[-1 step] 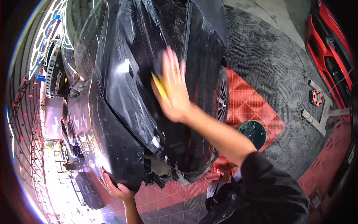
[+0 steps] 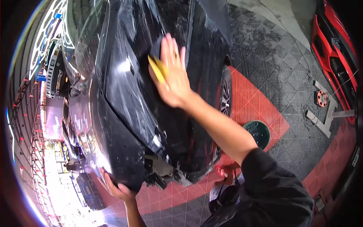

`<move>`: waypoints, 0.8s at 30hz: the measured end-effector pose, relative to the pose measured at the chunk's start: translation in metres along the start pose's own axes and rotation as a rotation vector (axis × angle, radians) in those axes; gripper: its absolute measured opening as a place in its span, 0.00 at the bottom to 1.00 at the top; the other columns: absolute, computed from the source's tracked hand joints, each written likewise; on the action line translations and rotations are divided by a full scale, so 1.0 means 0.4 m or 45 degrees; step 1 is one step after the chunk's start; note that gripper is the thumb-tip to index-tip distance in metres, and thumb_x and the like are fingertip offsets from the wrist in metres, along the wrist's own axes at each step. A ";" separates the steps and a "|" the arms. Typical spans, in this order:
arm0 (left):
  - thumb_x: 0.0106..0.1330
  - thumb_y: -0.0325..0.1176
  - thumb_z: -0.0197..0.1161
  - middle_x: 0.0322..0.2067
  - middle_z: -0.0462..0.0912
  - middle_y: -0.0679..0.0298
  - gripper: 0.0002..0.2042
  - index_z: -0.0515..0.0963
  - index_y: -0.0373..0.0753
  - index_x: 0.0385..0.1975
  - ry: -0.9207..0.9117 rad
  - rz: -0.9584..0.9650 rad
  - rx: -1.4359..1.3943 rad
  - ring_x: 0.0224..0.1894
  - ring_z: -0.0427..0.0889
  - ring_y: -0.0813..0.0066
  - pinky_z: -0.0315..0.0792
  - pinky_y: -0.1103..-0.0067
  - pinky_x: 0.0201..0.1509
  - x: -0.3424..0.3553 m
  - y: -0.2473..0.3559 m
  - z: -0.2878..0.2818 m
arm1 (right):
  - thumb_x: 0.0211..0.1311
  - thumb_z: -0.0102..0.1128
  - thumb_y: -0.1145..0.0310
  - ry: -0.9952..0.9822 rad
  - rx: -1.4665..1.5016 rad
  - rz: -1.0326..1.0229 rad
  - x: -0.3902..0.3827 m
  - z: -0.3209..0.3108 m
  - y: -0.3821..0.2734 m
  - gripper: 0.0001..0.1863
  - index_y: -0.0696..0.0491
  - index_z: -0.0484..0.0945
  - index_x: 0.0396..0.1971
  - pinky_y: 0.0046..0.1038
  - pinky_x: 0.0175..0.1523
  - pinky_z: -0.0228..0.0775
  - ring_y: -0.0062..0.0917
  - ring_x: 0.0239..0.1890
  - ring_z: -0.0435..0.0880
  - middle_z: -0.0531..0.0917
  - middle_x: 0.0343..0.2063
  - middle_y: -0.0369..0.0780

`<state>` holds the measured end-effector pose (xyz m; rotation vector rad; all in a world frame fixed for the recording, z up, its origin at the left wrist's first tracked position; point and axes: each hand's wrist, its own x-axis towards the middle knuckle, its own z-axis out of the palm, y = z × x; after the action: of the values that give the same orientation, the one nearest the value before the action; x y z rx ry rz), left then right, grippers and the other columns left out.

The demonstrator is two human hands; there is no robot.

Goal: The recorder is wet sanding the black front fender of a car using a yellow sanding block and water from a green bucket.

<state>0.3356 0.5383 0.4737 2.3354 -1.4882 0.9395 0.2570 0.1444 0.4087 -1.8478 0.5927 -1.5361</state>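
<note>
In front of me is a dark car body panel, wet and streaked with whitish smears. My right hand lies over it, fingers stretched out, pressing a thin yellow pad to the surface. The pad shows between thumb and fingers, with a dark grey piece beside it near the fingertips; its underside is hidden. At the panel's lower left corner my left hand rests against the bodywork, its thumb apart from the fingers and nothing visible in it.
A dark round bucket with liquid stands on red floor tiles, right of the car's wheel. Broken edges and brackets show at the panel's near end. Farther right are a grey metal stand, an orange reel and a red car.
My right hand has slid up the panel, away from me and slightly left, with the yellow pad under it. My left hand stays at the corner.
</note>
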 end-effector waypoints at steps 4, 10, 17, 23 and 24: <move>0.73 0.39 0.40 0.67 0.67 0.42 0.28 0.63 0.23 0.65 -0.031 0.020 0.113 0.70 0.64 0.45 0.45 0.56 0.77 0.004 -0.011 -0.053 | 0.64 0.54 0.62 -0.203 0.140 0.330 -0.398 0.043 -0.181 0.47 0.73 0.40 0.71 0.63 0.74 0.29 0.58 0.76 0.40 0.42 0.72 0.66; 0.74 0.36 0.42 0.65 0.69 0.43 0.24 0.66 0.27 0.64 0.033 0.041 0.057 0.68 0.67 0.45 0.43 0.53 0.76 0.035 0.031 -0.026 | 0.74 0.45 0.56 0.048 0.020 0.520 -0.232 0.061 0.004 0.40 0.69 0.44 0.72 0.56 0.76 0.32 0.57 0.76 0.41 0.46 0.72 0.63; 0.75 0.31 0.42 0.68 0.65 0.43 0.21 0.66 0.28 0.64 0.070 -0.152 0.187 0.72 0.60 0.47 0.38 0.52 0.77 -0.010 0.078 -0.019 | 0.75 0.39 0.62 -0.347 0.439 0.278 -0.588 -0.024 -0.297 0.37 0.66 0.37 0.73 0.55 0.76 0.27 0.58 0.77 0.35 0.37 0.74 0.62; 0.76 0.36 0.48 0.60 0.71 0.55 0.21 0.67 0.32 0.64 0.013 -1.311 -1.018 0.65 0.68 0.65 0.61 0.68 0.68 -0.536 0.572 0.062 | 0.77 0.46 0.52 -0.979 0.672 1.387 -1.001 -0.406 -0.268 0.26 0.58 0.76 0.24 0.38 0.25 0.65 0.27 0.16 0.72 0.72 0.12 0.36; 0.77 0.45 0.49 0.58 0.72 0.60 0.23 0.68 0.36 0.64 -0.180 -1.501 -1.318 0.62 0.69 0.71 0.63 0.71 0.66 -0.772 0.617 0.086 | 0.76 0.47 0.49 -1.078 0.753 1.512 -1.033 -0.451 -0.294 0.29 0.58 0.76 0.22 0.37 0.25 0.65 0.28 0.16 0.72 0.71 0.11 0.36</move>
<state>0.0463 0.6334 0.2195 1.8631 -0.2136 -0.2761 -0.0132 0.4800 0.2311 -1.0940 0.5454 -0.0657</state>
